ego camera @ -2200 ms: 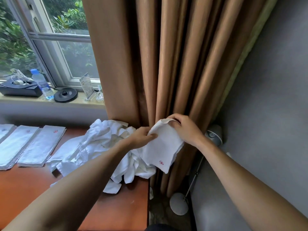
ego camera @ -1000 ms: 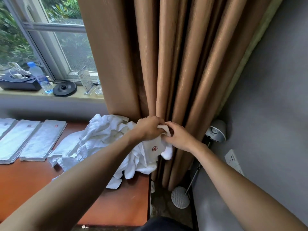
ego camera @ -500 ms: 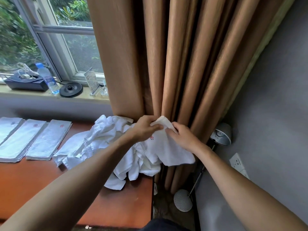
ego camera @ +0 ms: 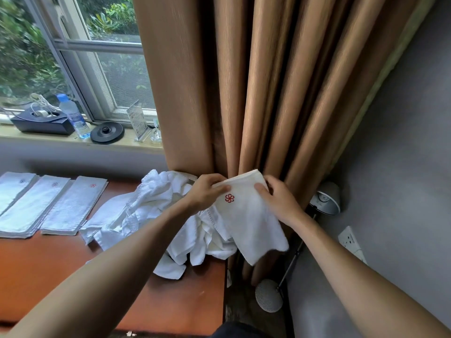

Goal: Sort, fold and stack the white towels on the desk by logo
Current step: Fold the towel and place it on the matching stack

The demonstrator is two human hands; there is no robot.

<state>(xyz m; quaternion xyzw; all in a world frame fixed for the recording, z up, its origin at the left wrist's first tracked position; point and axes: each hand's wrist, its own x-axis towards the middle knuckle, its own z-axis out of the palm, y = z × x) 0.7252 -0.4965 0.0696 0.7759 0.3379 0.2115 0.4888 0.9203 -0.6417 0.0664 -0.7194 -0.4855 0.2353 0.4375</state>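
Towel (ego camera: pixel 251 223) with a red logo (ego camera: pixel 229 198) hangs above the bench (ego camera: pixel 48 269); left hand (ego camera: pixel 205 193) and right hand (ego camera: pixel 278 201) fingers pinch its top edge.

Three folded stacks (ego camera: pixel 34 206), one heap (ego camera: pixel 151 208), one held towel (ego camera: pixel 251 223), two hands (ego camera: pixel 205 193)

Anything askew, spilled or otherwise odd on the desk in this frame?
Nothing damaged or spilled. The unfolded towel pile is a crumpled heap crowding the desk's right edge against the curtain, unlike the three flat folded stacks. Left hand and right hand hold a red-logo towel out past that edge.
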